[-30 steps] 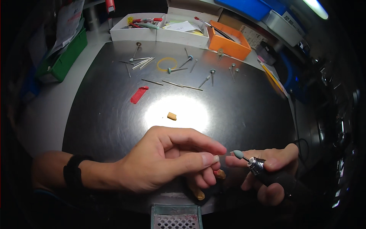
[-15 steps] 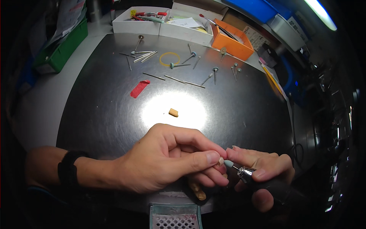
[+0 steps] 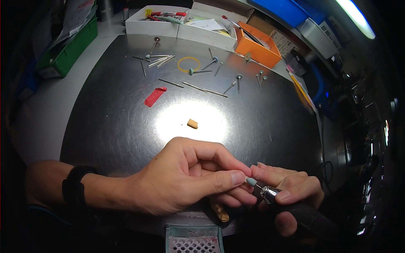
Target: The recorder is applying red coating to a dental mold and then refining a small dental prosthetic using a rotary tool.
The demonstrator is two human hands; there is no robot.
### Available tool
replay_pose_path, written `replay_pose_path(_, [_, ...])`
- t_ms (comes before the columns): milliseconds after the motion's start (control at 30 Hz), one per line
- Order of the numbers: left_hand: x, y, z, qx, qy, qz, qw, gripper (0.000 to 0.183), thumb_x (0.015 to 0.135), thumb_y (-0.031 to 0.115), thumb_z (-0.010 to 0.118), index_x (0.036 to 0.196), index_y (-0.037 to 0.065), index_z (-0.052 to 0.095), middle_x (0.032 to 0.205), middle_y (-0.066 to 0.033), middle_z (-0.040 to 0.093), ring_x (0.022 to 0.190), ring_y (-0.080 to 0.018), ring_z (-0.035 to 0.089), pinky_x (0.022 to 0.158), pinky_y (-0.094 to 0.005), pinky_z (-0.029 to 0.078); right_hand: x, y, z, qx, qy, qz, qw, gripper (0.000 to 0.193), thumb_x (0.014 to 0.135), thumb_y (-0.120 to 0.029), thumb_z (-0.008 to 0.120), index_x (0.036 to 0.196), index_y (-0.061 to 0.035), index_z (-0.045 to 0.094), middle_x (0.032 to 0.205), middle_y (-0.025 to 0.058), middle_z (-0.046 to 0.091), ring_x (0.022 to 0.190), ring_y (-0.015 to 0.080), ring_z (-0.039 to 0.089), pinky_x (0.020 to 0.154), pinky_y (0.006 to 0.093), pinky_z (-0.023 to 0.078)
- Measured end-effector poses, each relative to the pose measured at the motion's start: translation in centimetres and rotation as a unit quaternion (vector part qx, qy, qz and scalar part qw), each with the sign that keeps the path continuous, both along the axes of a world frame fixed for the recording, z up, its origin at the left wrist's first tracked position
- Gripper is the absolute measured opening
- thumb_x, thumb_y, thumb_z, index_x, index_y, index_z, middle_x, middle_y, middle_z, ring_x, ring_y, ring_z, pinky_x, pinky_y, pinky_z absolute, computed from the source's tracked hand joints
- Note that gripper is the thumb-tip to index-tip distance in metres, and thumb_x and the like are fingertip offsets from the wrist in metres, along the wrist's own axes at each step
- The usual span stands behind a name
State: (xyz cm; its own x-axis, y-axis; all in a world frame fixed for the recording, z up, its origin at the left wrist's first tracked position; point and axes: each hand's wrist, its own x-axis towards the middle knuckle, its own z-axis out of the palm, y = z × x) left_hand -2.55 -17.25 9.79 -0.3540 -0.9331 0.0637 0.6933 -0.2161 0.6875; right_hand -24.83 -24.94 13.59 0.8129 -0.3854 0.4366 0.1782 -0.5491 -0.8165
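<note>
My left hand point(image 3: 185, 181) pinches a small whitish dental crown point(image 3: 246, 180) between thumb and index finger, mostly hidden by the fingertips. In my right hand point(image 3: 301, 187) is a dark rotary handpiece point(image 3: 270, 194) with a silver collar, gripped like a pen. Its grey-green pointed grinding stone point(image 3: 251, 181) meets the crown at the left thumb tip; exact contact is hard to make out. The two hands' fingertips rest close together. Below my left fingers lies a tan, tooth-like model piece point(image 3: 220, 212), partly covered.
A tan block point(image 3: 192, 123) lies under the bright light spot on the metal worktop point(image 3: 114, 109). Beyond it are a red strip point(image 3: 155, 97), a yellow rubber band point(image 3: 188, 58) and several burs point(image 3: 194, 87). White boxes point(image 3: 156, 28) and an orange box point(image 3: 258, 49) line the back. A perforated tray point(image 3: 171, 232) sits in front.
The handpiece and stone have shifted and tilted slightly against the crown, which is now more hidden behind my left thumb. The view has moved a little; the worktop items stay put.
</note>
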Motion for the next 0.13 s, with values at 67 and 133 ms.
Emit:
replay_pose_path(67, [-0.01,-0.02,-0.06,0.004,0.006,-0.004,1.0,0.021,0.1,0.007,0.054,0.114,-0.009,0.056,0.108,-0.02,0.067,0.103,-0.0231,0.069,0.088,-0.0275,0.06,-0.09,-0.04,0.04,-0.008,0.011,0.0,1.0,0.03,0.095,-0.027,0.064,0.112,-0.0087,0.048,0.109,0.0322,0.064,0.109,0.0338,0.066,0.107,0.0527,0.041])
replay_pose_path(133, [-0.02,-0.05,-0.14,-0.008,0.003,-0.002,1.0,0.021,0.1,0.008,0.055,0.114,-0.008,0.057,0.108,-0.02,0.067,0.103,-0.0232,0.069,0.088,-0.0277,0.06,-0.17,-0.17,0.09,0.001,0.015,-0.001,1.0,0.031,0.095,-0.028,0.064,0.112,-0.009,0.047,0.109,0.0316,0.065,0.11,0.0342,0.065,0.107,0.0531,0.041])
